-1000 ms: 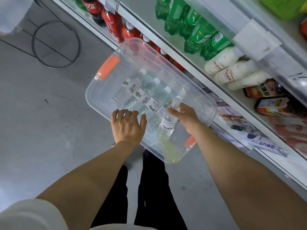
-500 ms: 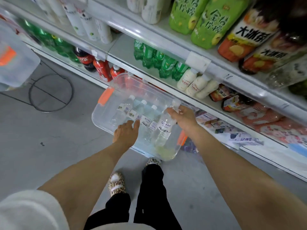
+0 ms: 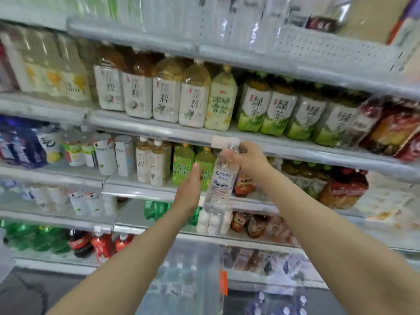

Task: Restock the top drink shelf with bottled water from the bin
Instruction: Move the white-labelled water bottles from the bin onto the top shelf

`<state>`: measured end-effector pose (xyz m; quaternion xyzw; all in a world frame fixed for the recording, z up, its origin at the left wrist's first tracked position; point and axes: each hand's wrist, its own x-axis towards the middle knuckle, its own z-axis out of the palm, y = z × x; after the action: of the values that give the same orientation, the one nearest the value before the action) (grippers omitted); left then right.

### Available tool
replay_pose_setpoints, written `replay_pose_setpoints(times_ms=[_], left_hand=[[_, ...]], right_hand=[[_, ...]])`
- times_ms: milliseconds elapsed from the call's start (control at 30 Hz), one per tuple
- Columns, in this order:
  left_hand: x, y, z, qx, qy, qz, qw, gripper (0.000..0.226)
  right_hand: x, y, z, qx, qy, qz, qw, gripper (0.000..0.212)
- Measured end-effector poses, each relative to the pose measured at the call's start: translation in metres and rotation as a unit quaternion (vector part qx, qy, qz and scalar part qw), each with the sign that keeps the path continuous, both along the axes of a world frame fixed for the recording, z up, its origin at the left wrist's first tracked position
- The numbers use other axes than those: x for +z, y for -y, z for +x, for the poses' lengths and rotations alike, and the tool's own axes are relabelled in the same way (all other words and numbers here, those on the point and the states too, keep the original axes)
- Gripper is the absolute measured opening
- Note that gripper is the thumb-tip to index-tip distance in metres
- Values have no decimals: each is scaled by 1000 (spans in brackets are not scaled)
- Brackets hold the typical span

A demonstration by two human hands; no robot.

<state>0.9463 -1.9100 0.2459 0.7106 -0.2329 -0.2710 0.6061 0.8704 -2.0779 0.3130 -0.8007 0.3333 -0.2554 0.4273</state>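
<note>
Right hand grasps a clear water bottle by its neck and shoulder, fingers wrapped around the top, cap end up near a white price tag on the shelf rail. Bottle hangs roughly upright, slightly tilted, bottom end lower left of the grip, in front of the shelving and not resting on any shelf.

Left hand is released, empty, fingers together and extended, palm facing the bottle, just beside its left side; contact unclear. Both forearms bare, reaching up and forward from the bottom of the view, right arm from lower right, left from lower left.

Directly behind the grip: green tea bottles just left, pale tea bottles further left, dark red-labelled bottles just below and behind the bottle. Above the grip, one shelf up, a row of large tea bottles and green-labelled ones. Top shelf well above the grip, holding clear wrapped stock, blurred. Below the grip: white small bottles, green soda bottles; further lower left, cola bottles.

Clear plastic bin with an orange handle clip sits well below the grip, between the forearms, more water bottles lying inside. Picture is motion-blurred; labels mostly unreadable.
</note>
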Motion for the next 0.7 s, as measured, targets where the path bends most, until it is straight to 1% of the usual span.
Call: replay_pose_setpoints(times_ms=[33,67,100,133,167,200,267,300,333,367,400,467,533,567,700], left_hand=[[24,5,-1,-2,1,-22,1000,104],[44,9,-1,-9,2,-45,999,106],[65,13,-1,-23,3,-69,997,103],[86,17,-2,-43,10,-96,994,93],[106,20,-4,-63,19,-118,991,83],[126,22,-6,-82,30,-136,987,80],[161,28,-10,-104,65,-165,979,87],[177,33,-12,-110,86,-181,974,86],[192,37,-14,-117,104,-196,968,80],[206,43,-15,-124,121,-206,963,75],[219,49,-15,-131,135,-211,959,75],[242,66,-12,-137,152,-220,954,90],[262,85,-9,-146,178,-232,945,100],[271,95,-7,-151,189,-237,941,101],[301,140,7,-148,192,-239,940,81]], right_hand=[[29,-1,-2,-1,23,-9,1000,31],[57,-2,-4,-4,44,-15,999,34],[84,-4,-7,-8,63,-24,998,42],[111,-5,-9,-12,79,-34,996,49],[137,-5,-12,-12,95,-49,994,49],[162,-5,-15,-10,110,-66,992,45],[208,-4,-22,-15,136,-99,986,41],[228,-3,-24,-19,151,-112,982,43],[247,0,-26,-20,164,-128,978,43],[265,3,-27,-17,176,-142,974,38],[281,7,-27,-12,189,-154,970,30],[310,18,-27,-8,210,-182,961,18],[335,34,-25,-12,232,-196,953,20],[347,44,-23,-11,245,-195,950,21],[378,88,-8,-9,274,-210,938,23]])
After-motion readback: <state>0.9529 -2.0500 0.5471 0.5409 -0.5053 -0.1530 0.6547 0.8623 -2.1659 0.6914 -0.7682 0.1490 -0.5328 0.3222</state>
